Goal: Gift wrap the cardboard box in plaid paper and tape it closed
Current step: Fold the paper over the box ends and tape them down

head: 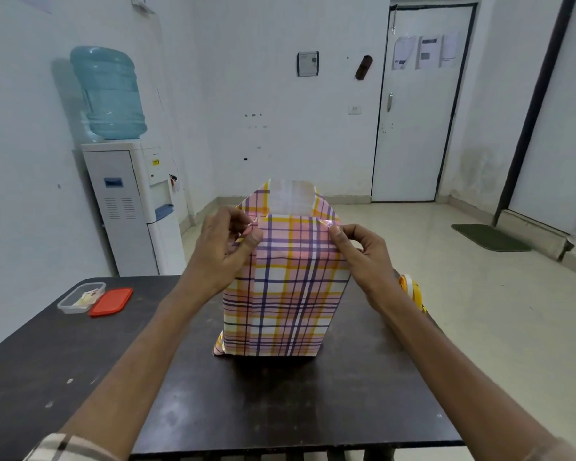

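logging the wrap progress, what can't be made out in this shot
Head view only:
- The cardboard box: fully covered by the plaid paper.
- The clear tape: only glints show by the left hand and right hand; its span is too transparent to trace.
- The yellow tape roll: partly behind the right wrist.
- What is in the clear container: too small.
- The papers on the door: too small to read.

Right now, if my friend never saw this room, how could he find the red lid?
Start at the dark table. Go to its far left corner, near the water cooler. The lid lies flat beside a clear tub; it is the only red thing there.
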